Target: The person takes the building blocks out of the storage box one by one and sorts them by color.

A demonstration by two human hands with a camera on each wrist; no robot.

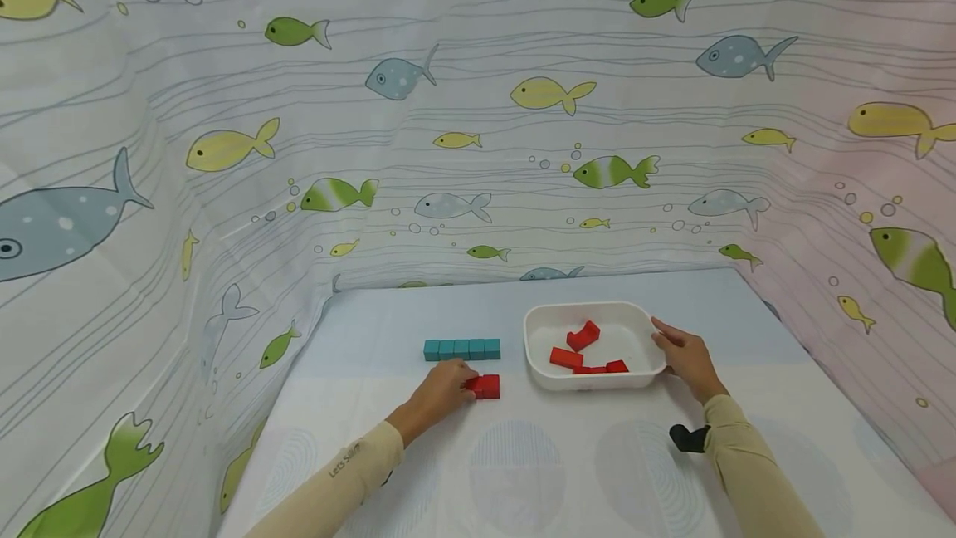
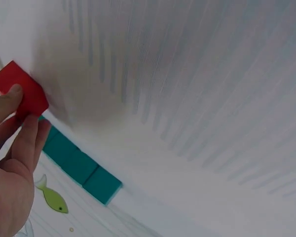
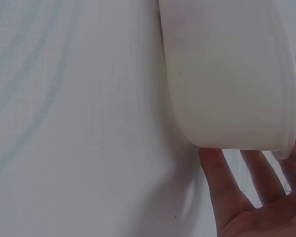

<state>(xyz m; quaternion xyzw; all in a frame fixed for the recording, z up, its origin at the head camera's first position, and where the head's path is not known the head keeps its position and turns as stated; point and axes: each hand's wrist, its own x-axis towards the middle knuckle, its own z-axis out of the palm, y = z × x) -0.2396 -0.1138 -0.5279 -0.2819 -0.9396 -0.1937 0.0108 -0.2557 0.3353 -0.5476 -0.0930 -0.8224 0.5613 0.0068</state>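
On table, hands hold red block.

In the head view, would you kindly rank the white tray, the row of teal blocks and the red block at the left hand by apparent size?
1. White tray, clearly the largest.
2. Row of teal blocks, long but narrow.
3. Red block at the left hand, smallest, though fingers hide part of it.

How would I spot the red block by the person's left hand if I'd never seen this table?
Find the white plastic tray on the table, then look just left of it. Below the row of teal square blocks, the left hand holds the red block. It is the only red block outside the tray.
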